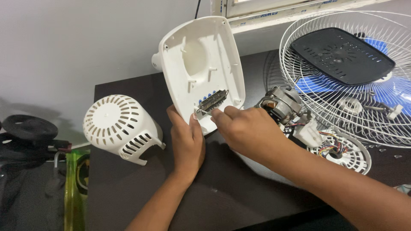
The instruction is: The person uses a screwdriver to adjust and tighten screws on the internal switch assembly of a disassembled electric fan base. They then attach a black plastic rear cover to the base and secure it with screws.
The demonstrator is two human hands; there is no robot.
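We're steadying the white fan housing (201,64) upright on the desk (141,188), left hand (187,139) gripping its lower edge; right hand (250,132) fingers pinch the metal switch block (212,102). Seemingly seating it, needing careful alignment.

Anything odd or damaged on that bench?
No damage visible. A fan lies in parts: bare motor with loose wires, vented cover, wire guard. Left hand props the white housing; right hand touches its switch block.
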